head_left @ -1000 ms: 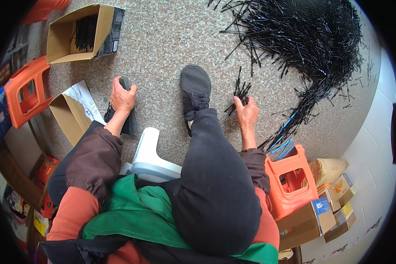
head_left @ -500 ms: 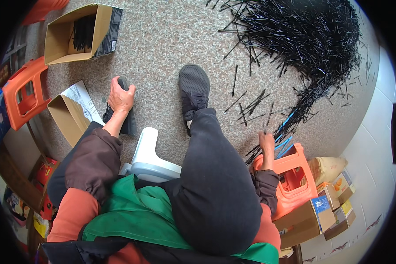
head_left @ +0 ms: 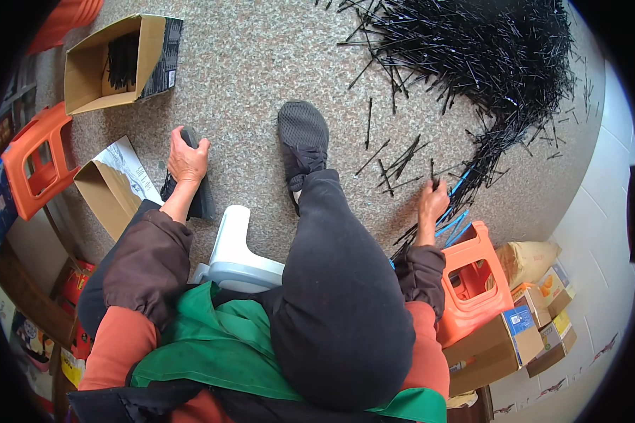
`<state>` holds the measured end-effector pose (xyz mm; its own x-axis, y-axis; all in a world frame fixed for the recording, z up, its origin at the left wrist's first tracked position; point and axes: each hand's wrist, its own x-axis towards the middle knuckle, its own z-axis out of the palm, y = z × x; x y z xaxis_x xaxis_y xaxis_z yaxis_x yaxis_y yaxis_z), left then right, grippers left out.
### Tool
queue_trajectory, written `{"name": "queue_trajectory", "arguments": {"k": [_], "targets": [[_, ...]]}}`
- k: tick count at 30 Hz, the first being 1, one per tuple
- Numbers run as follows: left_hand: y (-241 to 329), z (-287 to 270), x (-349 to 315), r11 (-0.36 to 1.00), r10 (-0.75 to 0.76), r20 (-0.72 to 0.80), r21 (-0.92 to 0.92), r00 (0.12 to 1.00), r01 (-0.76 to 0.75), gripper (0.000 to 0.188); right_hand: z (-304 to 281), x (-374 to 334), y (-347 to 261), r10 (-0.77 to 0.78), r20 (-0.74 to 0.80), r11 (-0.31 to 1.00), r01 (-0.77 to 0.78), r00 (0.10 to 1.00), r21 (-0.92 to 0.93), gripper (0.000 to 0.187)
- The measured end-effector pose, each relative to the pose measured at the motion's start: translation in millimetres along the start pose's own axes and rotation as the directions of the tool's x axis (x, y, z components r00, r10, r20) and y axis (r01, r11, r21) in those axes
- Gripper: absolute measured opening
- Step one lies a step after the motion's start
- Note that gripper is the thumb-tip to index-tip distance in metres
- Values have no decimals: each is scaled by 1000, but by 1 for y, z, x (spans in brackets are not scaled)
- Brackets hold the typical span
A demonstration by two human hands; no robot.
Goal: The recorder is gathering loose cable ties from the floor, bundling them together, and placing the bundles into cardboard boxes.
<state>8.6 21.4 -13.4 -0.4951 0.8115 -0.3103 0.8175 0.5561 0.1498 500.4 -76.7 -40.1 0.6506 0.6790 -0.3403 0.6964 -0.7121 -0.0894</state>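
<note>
My left hand (head_left: 186, 161) lies over my left shoe (head_left: 203, 201), its fingers bent and its thumb apart; I see nothing held in it. My right hand (head_left: 432, 203) is closed in a pinch, with a thin black stick (head_left: 432, 169) pointing up from its fingertips. Just beside it a dense strip of black sticks (head_left: 488, 156) runs up to a big heap of the same sticks (head_left: 487, 56) at the far right. Several loose sticks (head_left: 403, 156) lie scattered to the left of this hand. Blue strips (head_left: 453, 227) show among the sticks near the wrist.
At the far left stands an open cardboard box (head_left: 85, 77) with black sticks inside; a second box (head_left: 109, 194) is by my left leg. Orange stools stand at left (head_left: 39, 162) and right (head_left: 504, 292). A white plastic piece (head_left: 240, 247) is between my legs. More cartons (head_left: 497, 345) sit at right.
My right hand has moved slightly up and to the right, still pinching a stick. My left hand stays over the shoe. The whole view has shifted a little.
</note>
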Motion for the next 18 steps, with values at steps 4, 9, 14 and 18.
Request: {"name": "queue_trajectory", "arguments": {"k": [4,9,14,18], "targets": [[6,-1,1,1000,0,13,-10,1000,0,59,15,28,16,-109,-134,994,109,985,-8,25],[-1,-1,3,1000,-3,-7,7,1000,3,59,29,6,17,82,33,928,-89,996,363,34],[5,-3,2,1000,1,10,-17,1000,0,59,34,-11,-1,97,198,869,-180,975,461,28],[0,-1,4,1000,6,-3,-3,1000,-6,59,18,-6,-30,228,280,719,-355,932,598,18]]}}
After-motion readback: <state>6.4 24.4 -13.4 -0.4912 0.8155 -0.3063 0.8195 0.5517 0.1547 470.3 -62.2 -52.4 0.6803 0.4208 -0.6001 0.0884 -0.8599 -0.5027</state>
